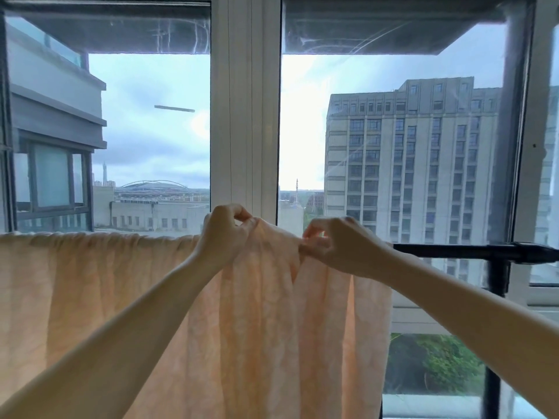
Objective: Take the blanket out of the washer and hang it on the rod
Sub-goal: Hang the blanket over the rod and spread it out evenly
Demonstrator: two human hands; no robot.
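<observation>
1. The blanket [121, 297], pale peach in colour, hangs over the rod [453, 251] and falls in long soft folds in front of the window.
2. It covers the rod from the left edge of the view to a little past the middle. Only the right part of the rod, black and bare, can be seen.
3. The left hand [225, 234] is at the top edge of the blanket, just left of the middle. Its fingers are curled and pinch a raised fold of the cloth.
4. The right hand [338, 249] is just beside it on the right, and its thumb and fingers also pinch the cloth at the top.
5. The two hands are near each other but do not touch. A small hump of cloth stands up between them.
6. Both forearms reach up from the lower corners of the view, in front of the hanging cloth.
7. A black upright post [496, 282] meets the rod near the right edge.
8. Behind the blanket stands a white window frame [245, 116]. Through the glass a tall grey building [414, 161] shows on the right, with green trees [444, 361] below it.
</observation>
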